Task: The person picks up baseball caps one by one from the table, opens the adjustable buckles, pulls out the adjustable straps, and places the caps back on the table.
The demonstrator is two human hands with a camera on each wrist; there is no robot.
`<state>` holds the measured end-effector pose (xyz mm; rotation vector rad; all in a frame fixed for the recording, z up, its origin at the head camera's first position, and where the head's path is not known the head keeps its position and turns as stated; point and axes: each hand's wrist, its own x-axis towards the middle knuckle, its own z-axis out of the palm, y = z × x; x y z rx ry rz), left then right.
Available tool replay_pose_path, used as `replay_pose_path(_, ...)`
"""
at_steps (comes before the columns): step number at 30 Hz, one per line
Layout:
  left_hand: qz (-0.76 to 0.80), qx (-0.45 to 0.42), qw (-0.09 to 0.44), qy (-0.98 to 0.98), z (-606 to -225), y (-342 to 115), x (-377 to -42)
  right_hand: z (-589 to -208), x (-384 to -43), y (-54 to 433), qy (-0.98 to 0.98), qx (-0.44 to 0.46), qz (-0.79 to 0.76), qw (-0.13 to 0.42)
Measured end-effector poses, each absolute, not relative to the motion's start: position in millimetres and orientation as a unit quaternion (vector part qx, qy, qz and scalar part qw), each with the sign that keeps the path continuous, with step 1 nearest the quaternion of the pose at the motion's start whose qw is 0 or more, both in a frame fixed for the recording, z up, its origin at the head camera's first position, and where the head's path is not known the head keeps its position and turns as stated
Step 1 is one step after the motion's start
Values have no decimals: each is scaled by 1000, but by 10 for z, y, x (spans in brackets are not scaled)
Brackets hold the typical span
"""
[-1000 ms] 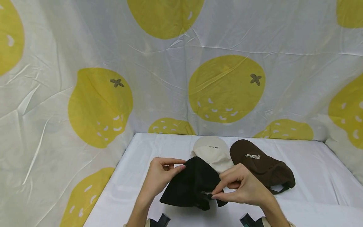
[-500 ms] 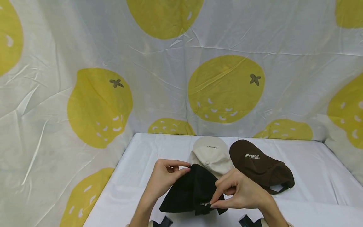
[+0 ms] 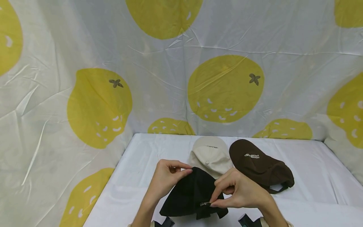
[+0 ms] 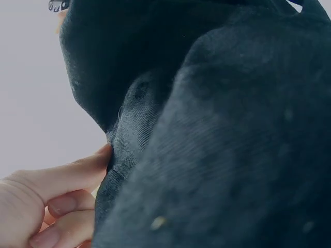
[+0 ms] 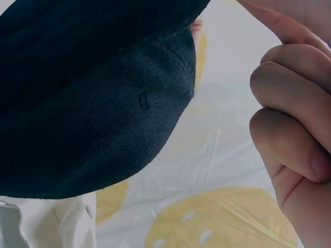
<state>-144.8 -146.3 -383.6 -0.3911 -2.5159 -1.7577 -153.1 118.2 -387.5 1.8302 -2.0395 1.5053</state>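
Between both hands hangs a black cap, its folded crown upward and its lower edge just over the white table. My left hand pinches the cap's upper fold between thumb and fingers; the left wrist view shows the thumb and fingers of that hand at the cloth's edge. With thumb and index finger, my right hand pinches the cap's lower right, beside a small metal buckle. In the right wrist view dark twill with a stitched eyelet fills the upper left, and the other fingers curl inward.
Behind the black cap lies a cream cap with small dark lettering. To its right rests a brown cap with white lettering and a back strap. A lemon-print curtain rises behind the white-covered table.
The black cap has come down and slightly toward me, its crown lower than before. My left hand has shifted a little right and down with it. The right hand keeps its pinch, slightly lower.
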Motion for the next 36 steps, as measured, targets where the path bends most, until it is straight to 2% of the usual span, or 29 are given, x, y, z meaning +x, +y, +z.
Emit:
replay_pose_path(17,-552,-98,-7,-828,-3809,-1421,-1426,-3888,-1539,1171,-652,588,479,-1)
replay_pose_path(28,-559,-108,15,-822,-3793,-1412,-1392,-3903,-1535,1160,-654,580,485,-10)
replay_pose_path(36,-579,-152,41,-800,-3734,-1445,-1327,-3891,-1542,1152,-676,549,484,-82)
